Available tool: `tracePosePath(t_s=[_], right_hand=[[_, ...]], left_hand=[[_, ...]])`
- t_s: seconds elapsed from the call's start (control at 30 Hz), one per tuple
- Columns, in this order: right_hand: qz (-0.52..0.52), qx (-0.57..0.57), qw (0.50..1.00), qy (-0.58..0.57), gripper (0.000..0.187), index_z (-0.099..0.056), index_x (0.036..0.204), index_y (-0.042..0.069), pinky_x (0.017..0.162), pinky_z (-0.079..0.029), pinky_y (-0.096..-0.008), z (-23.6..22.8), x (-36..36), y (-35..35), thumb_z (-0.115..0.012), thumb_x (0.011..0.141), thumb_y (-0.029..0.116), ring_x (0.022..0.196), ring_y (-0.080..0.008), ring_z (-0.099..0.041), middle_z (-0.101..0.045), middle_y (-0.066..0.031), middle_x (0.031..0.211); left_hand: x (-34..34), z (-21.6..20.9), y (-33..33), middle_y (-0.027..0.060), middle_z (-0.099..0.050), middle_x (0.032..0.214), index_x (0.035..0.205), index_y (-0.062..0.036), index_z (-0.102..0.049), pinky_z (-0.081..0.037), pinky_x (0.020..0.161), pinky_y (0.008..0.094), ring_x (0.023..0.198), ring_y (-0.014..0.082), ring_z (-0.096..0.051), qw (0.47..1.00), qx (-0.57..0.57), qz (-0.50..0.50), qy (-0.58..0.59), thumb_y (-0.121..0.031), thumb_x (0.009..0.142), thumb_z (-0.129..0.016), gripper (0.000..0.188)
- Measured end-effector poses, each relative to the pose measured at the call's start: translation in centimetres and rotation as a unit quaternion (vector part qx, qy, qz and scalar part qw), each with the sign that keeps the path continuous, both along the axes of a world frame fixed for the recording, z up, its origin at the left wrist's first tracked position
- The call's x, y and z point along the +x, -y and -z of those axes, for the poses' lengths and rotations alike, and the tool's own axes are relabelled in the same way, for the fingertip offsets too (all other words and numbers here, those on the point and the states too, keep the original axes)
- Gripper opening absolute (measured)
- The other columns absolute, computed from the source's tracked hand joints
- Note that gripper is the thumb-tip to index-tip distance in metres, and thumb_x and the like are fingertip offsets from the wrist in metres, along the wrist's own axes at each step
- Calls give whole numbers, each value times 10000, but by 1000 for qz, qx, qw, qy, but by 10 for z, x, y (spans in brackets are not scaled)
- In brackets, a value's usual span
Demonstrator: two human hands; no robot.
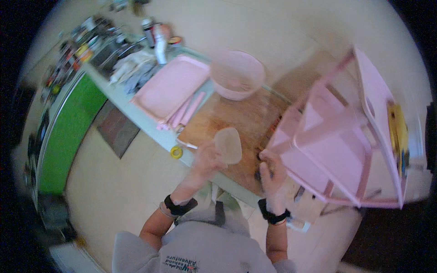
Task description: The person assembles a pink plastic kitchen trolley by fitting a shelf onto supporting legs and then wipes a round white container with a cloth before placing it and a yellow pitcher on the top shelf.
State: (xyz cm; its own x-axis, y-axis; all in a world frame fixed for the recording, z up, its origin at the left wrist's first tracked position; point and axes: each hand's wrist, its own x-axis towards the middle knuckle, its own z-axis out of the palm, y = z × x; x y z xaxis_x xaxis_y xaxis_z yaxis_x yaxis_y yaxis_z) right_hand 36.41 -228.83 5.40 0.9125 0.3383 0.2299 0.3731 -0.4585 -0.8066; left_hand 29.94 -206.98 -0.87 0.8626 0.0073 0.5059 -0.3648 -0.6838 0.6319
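Observation:
My left hand [205, 160] is closed on a pale, translucent plastic container [229, 144] with rounded corners, held up over the near edge of a wooden board [216, 119]. It is too blurred to tell whether the container has a lid. My right hand [274, 176] is at the board's right side, beside the lower corner of a pink tiered rack [334, 150]. Its fingers are curled, with small dark bits at the fingertips that I cannot make out. A white-handled tool [186, 144] lies on the board's edge, left of my left hand.
A pink bowl [237, 75] stands on the board's far side. Left of it are a pink tray [173, 84] and pink rods [187, 109]. A yellow tape ring [176, 152] lies at the counter's front edge. Cloths [136, 70] lie near the sink [111, 53].

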Motion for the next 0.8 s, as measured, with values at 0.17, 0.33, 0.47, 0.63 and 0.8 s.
tracePosePath(t_s=[0.17,0.33,0.47,0.63,0.8], right_hand=[[-205,186,936,-218,412,-465,1203,-14,921,-383,-337,38,-7,-44,-515,892,252,1090,-237,-493,-518,-158,1194],[-288,106,933,-189,395,-471,1194,-15,892,-399,-338,40,-55,-102,-500,899,246,1036,-198,-510,-554,-135,1139],[-300,124,906,-271,337,-491,1154,-14,836,-425,-311,43,-108,-134,-491,897,203,953,-166,-540,-596,-116,1038],[-370,69,892,-250,246,-527,1049,-23,738,-452,-292,55,-218,-218,-494,891,162,830,-130,-556,-624,-109,899],[-572,-4,780,-255,235,-550,1075,-18,676,-463,-258,73,-344,-307,-525,872,99,762,-112,-571,-641,-76,838]], left_hand=[[-59,1,19,64,-491,1052,798,-145,-629,-317,984,455,1176,350,-356,997,17,-59,-35,-4,603,-673,245],[-130,-18,4,50,-487,1086,844,-146,-627,-330,986,452,1183,356,-339,991,12,-116,-65,-7,622,-669,265],[-195,-58,-15,71,-498,1168,913,-145,-621,-340,987,445,1177,357,-376,984,-19,-147,-97,-9,652,-658,296],[-333,-49,-60,108,-474,1245,960,-127,-615,-355,985,421,1194,328,-397,959,-9,-269,-90,-35,706,-657,274],[-484,-61,-107,163,-457,1272,1204,-140,-516,-374,968,409,1192,341,-413,878,-132,-452,-88,-134,781,-656,445]])
